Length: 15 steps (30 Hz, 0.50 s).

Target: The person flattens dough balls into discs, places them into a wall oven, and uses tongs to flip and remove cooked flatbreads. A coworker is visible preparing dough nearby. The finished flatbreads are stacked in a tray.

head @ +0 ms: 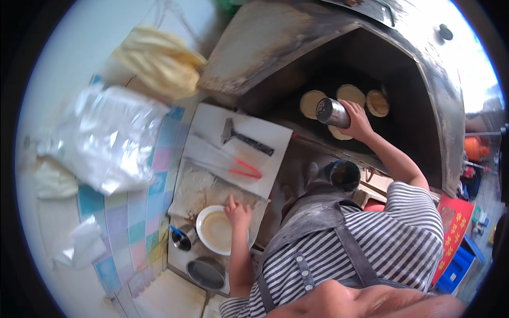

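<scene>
My right hand (356,120) grips a metal shaker (333,113) with a perforated top, tilted over the dark griddle inside the oven opening. Beneath and around it lie several round flatbreads (350,95); one at the right, a browner flatbread (377,103), looks more cooked. My left hand (239,213) hovers at or rests on the edge of a white plate (214,230) with something pale in it, fingers spread and holding nothing. Beside the plate stand a metal cup (183,237) with a blue-handled tool and a round grey pan (206,273).
Red-handled tongs (245,168) and a black-handled scraper (252,142) lie on the white board (278,159). Clear plastic bags (115,137) hang on the tiled wall. The oven's metal front edge (338,153) runs below my right forearm, above a dark bucket (345,175).
</scene>
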Motion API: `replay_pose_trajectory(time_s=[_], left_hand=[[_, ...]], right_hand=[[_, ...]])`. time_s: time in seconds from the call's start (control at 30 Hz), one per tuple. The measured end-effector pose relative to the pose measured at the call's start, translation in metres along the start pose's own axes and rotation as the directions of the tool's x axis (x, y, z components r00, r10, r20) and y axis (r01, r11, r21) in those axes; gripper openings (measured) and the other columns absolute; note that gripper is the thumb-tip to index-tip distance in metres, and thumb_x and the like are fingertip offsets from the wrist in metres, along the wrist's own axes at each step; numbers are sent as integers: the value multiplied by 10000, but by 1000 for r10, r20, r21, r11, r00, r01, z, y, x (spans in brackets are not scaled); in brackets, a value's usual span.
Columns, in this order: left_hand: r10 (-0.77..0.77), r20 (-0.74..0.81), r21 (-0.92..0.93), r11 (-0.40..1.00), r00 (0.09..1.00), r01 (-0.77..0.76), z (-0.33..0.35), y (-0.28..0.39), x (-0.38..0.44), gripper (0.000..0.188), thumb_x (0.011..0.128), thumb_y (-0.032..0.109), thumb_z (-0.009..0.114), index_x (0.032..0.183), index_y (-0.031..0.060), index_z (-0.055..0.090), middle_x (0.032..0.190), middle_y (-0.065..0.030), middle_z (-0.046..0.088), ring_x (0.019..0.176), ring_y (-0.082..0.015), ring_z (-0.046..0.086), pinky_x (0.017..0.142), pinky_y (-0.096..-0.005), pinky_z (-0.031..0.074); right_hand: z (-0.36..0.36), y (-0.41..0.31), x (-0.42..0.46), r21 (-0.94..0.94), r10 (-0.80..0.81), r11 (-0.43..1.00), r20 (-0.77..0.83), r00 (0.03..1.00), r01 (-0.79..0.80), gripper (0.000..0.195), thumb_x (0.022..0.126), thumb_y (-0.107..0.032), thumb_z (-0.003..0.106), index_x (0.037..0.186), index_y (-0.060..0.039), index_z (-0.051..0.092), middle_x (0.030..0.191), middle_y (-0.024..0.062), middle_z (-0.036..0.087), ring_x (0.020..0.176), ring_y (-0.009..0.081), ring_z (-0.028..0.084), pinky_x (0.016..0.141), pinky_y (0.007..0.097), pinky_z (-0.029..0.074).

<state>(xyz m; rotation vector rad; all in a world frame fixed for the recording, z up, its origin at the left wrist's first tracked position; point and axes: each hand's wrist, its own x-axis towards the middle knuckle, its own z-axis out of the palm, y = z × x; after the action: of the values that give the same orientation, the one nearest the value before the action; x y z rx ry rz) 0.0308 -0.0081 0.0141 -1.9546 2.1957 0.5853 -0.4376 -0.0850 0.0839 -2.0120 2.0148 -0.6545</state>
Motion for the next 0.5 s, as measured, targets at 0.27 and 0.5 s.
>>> replay_pose_trajectory(time_s=[0.27,0.5], left_hand=[[92,-215,140,988,972,-63,13,-14,-8,418,701,305,588,902,-61,591,1247,-188,374,1077,-357,399,988,-518,187],[113,-165,80,992,980,-101,3,-10,2,423,686,305,605,867,-78,600,1214,-190,398,1011,-337,445,998,-500,191]], right_hand=[[148,-255,11,804,-499,531,43,866,267,917,548,-201,769,1264,2,232,1214,185,357,1151,306,354,969,360,288],[248,-370,36,697,-441,696,221,870,175,840,541,-191,762,1246,-95,315,1190,145,424,1114,321,393,937,389,334]])
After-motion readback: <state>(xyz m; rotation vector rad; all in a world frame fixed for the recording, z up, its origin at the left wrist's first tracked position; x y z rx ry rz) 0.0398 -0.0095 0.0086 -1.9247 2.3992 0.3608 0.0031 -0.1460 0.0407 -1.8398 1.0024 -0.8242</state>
